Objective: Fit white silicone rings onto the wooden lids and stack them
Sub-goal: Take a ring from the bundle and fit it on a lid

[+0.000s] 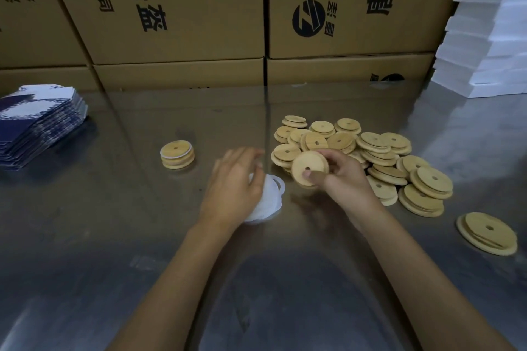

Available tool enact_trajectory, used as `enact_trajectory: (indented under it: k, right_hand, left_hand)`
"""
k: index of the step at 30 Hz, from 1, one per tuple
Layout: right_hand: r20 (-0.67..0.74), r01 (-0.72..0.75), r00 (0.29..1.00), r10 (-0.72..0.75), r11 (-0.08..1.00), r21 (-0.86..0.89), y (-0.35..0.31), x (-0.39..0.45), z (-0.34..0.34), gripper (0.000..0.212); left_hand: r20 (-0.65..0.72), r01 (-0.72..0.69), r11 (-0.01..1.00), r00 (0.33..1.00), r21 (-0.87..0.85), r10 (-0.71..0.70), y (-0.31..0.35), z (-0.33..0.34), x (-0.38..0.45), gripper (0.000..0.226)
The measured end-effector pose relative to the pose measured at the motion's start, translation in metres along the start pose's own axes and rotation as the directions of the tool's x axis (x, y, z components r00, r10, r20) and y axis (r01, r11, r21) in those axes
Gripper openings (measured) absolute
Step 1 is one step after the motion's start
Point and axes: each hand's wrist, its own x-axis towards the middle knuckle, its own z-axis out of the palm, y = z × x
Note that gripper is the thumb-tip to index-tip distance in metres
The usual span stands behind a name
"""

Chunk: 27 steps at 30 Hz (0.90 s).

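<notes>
- The right hand (340,172) holds one wooden lid (309,169) on edge, its fingers curled over the upper rim and the thumb pressed on the face just below the centre hole.
- The left hand (236,182) lies just to the left of that lid, fingers loosely extended and blurred, over a pile of white silicone rings (269,198). Whether it pinches a ring cannot be told.
- One ring loop sticks out of the pile between the two hands, below the held lid.
- Behind and to the right of the right hand lies a loose heap of lids (379,151) on the metal table (142,236), touching and overlapping one another.
- A single lid (487,232) lies apart, far to the right of the right forearm.
- A short stack of lids (177,155), with a white ring showing under the top one, stands to the left of the left hand.
- Further left lies a pile of blue-and-white flat cartons (40,122).
- Beyond both hands stand brown cardboard boxes (182,8), with stacked white foam blocks (484,37) at far right.
</notes>
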Motion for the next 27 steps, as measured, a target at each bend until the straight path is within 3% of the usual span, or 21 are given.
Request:
enact_trajectory:
  k: [3, 6, 13, 17, 23, 27]
  right_hand:
    - [0.101, -0.033, 0.995, 0.008, 0.968, 0.248, -0.003, -0.006, 0.004, 0.036]
    - [0.199, -0.072, 0.98, -0.005, 0.923, 0.379, -0.003, -0.007, 0.005, 0.03]
    - [0.244, -0.064, 0.97, -0.011, 0.953, 0.295, 0.0, -0.007, 0.005, 0.027]
    - [0.178, -0.08, 0.984, 0.029, 0.955, 0.286, 0.0, -0.004, 0.003, 0.023]
    - [0.142, -0.196, 0.978, 0.15, 0.89, 0.412, 0.001, 0.001, -0.007, 0.025]
    - [0.144, -0.24, 0.97, 0.195, 0.866, 0.439, 0.004, 0.003, -0.007, 0.028]
  left_hand:
    - [0.054, -0.064, 0.997, 0.996, -0.034, 0.065, 0.013, 0.009, -0.005, 0.034]
    - [0.106, -0.012, 0.981, 0.994, -0.193, 0.033, 0.017, 0.015, -0.009, 0.034]
    - [0.031, 0.024, 0.945, 0.999, -0.326, -0.014, 0.022, 0.014, -0.007, 0.028]
    - [0.084, 0.099, 0.963, 0.993, -0.25, -0.08, 0.017, 0.006, -0.003, 0.027]
    - [0.35, 0.252, 0.966, 0.91, -0.046, -0.221, -0.005, -0.005, 0.002, 0.044]
    - [0.338, 0.297, 0.951, 0.907, -0.083, -0.253, -0.013, -0.008, 0.004, 0.036]
